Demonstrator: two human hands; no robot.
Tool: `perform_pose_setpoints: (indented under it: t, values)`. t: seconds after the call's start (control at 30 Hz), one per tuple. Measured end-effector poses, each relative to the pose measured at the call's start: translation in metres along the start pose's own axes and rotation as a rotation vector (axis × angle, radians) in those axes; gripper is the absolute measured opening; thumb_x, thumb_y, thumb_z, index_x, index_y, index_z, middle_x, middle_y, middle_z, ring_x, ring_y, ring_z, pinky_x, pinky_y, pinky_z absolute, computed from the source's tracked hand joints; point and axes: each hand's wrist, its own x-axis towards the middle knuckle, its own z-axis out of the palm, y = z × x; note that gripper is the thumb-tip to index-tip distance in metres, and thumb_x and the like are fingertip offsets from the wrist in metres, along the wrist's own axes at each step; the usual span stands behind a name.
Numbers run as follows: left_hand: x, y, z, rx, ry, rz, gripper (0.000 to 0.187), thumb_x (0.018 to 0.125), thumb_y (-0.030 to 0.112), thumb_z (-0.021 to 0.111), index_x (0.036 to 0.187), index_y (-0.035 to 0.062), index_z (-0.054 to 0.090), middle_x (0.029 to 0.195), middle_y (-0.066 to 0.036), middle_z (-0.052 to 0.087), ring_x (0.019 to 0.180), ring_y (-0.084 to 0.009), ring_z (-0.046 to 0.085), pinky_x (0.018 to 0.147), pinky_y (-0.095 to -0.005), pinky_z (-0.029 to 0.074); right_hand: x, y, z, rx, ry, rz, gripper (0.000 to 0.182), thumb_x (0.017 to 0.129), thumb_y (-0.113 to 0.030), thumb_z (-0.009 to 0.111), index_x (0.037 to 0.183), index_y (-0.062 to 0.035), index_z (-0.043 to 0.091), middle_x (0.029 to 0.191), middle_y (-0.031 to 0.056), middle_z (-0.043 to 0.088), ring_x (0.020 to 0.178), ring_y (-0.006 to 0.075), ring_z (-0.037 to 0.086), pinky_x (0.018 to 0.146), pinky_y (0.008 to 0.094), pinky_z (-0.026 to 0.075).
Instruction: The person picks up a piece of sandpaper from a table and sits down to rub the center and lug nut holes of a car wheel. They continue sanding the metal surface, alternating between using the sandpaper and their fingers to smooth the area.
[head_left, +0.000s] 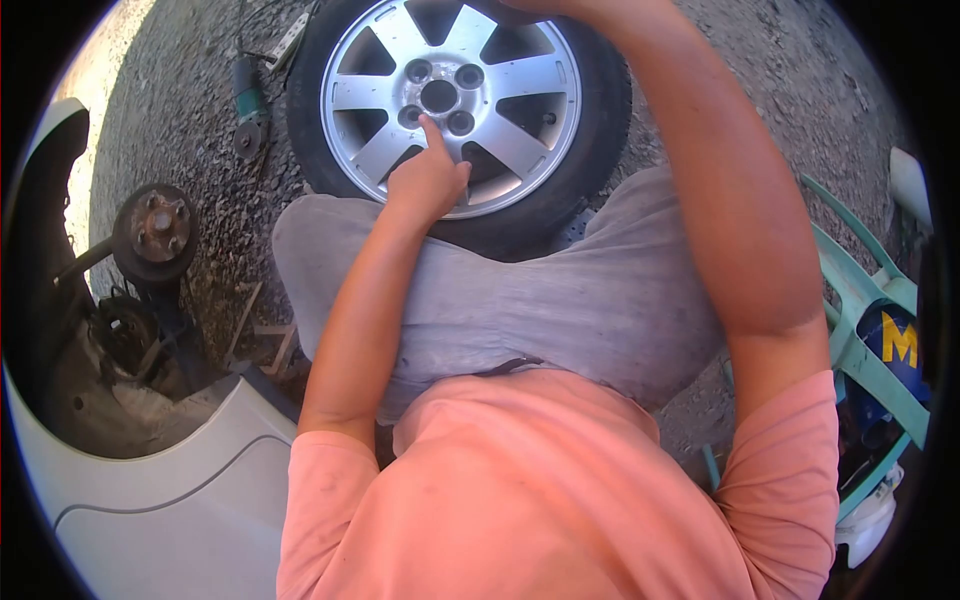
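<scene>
A silver alloy wheel (pixel 510 140) with a black tire (pixel 600 110) is in front of my knees, its outer face toward me. My left hand (pixel 428 178) points at it, index finger stretched out with the tip at one of the lug holes around the centre bore. The thumb stands apart, the other fingers look curled, and I see nothing held. My right hand (pixel 535 6) is at the top edge of the view, over the far side of the wheel. Most of it is cut off, so its fingers cannot be read.
At left, a car's bare wheel hub (pixel 157 228) with studs sits by a pale body panel (pixel 180 500). A green angle grinder (pixel 246 95) lies on the gravel (pixel 195 130). On the right, a teal plastic frame (pixel 870 350) stands around a blue container (pixel 890 345) with a yellow M.
</scene>
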Motion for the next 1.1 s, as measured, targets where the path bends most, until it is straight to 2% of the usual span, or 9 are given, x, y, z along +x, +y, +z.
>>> perform_pose_setpoints:
  t: [0.13, 0.33, 0.63, 0.73, 0.83, 0.93, 1.03, 1.1]
  values:
    - [-0.001, -0.004, 0.002, 0.027, -0.018, 0.048, 0.098, 0.098, 0.038, 0.062, 0.16, -0.0149, 0.007, 0.104, -0.028, 0.075, 0.095, -0.0445, 0.073, 0.084, -0.0506, 0.057, 0.003, 0.008, 0.005, 0.02, -0.019, 0.008, 0.021, 0.087, -0.012, 0.06, 0.101, -0.0014, 0.071, 0.099, 0.0258, 0.074, 0.097, 0.043, 0.071, 0.084, 0.0499, 0.054]
    - [-0.006, -0.004, -0.001, 0.003, -0.071, 0.093, 0.096, 0.099, 0.039, 0.062, 0.16, -0.0149, 0.01, 0.11, -0.028, 0.074, 0.101, -0.0453, 0.072, 0.089, -0.0507, 0.056, 0.005, 0.003, 0.013, -0.027, -0.054, 0.04, 0.023, 0.088, -0.014, 0.061, 0.105, -0.0018, 0.07, 0.1, 0.0248, 0.074, 0.097, 0.0422, 0.071, 0.085, 0.0487, 0.054]
    - [-0.005, -0.009, -0.007, -0.023, -0.018, 0.119, 0.083, 0.101, 0.039, 0.059, 0.157, -0.0131, 0.027, 0.114, -0.028, 0.074, 0.106, -0.0435, 0.072, 0.092, -0.051, 0.055, 0.001, -0.002, 0.012, 0.045, -0.11, 0.171, 0.025, 0.089, -0.017, 0.064, 0.109, -0.0017, 0.071, 0.1, 0.0241, 0.076, 0.096, 0.0386, 0.073, 0.085, 0.0458, 0.055]
    - [-0.003, -0.014, -0.005, -0.05, 0.019, 0.097, 0.084, 0.101, 0.04, 0.059, 0.158, -0.0119, 0.026, 0.115, -0.028, 0.073, 0.107, -0.0434, 0.071, 0.093, -0.0512, 0.055, -0.005, -0.007, 0.007, 0.067, -0.15, 0.151, 0.025, 0.089, -0.017, 0.064, 0.108, -0.002, 0.071, 0.099, 0.0235, 0.076, 0.095, 0.0377, 0.074, 0.086, 0.0459, 0.056]
    - [-0.005, -0.014, -0.006, -0.035, -0.021, 0.067, 0.083, 0.101, 0.04, 0.058, 0.158, -0.0115, 0.026, 0.116, -0.028, 0.073, 0.108, -0.0435, 0.071, 0.094, -0.0515, 0.054, 0.003, 0.003, 0.017, -0.033, -0.143, 0.141, 0.026, 0.089, -0.015, 0.062, 0.11, -0.002, 0.071, 0.101, 0.0238, 0.076, 0.098, 0.0389, 0.073, 0.087, 0.0465, 0.055]
    - [-0.004, -0.011, -0.005, -0.05, -0.098, 0.07, 0.084, 0.101, 0.041, 0.058, 0.163, -0.0036, 0.023, 0.117, -0.034, 0.071, 0.112, -0.0474, 0.068, 0.097, -0.0527, 0.052, 0.006, 0.01, 0.02, -0.124, -0.125, 0.132, 0.028, 0.088, -0.013, 0.061, 0.112, -0.0023, 0.07, 0.103, 0.0241, 0.075, 0.101, 0.0396, 0.072, 0.088, 0.0466, 0.055]
    - [-0.006, -0.01, -0.01, -0.024, -0.113, 0.079, 0.074, 0.1, 0.036, 0.06, 0.159, -0.001, 0.035, 0.116, -0.027, 0.073, 0.109, -0.0433, 0.071, 0.095, -0.0506, 0.054, 0.003, 0.012, 0.023, -0.098, -0.169, 0.057, 0.03, 0.086, -0.012, 0.06, 0.113, -0.003, 0.07, 0.105, 0.0244, 0.075, 0.104, 0.04, 0.072, 0.088, 0.047, 0.055]
    - [0.003, -0.026, -0.019, -0.221, 0.071, 0.101, 0.068, 0.099, 0.037, 0.061, 0.154, 0.0008, 0.046, 0.118, -0.027, 0.073, 0.111, -0.0432, 0.07, 0.097, -0.05, 0.053, 0.001, 0.007, 0.025, -0.04, -0.233, 0.114, 0.032, 0.086, -0.011, 0.06, 0.115, -0.0038, 0.07, 0.105, 0.0247, 0.075, 0.104, 0.0394, 0.072, 0.089, 0.0471, 0.055]
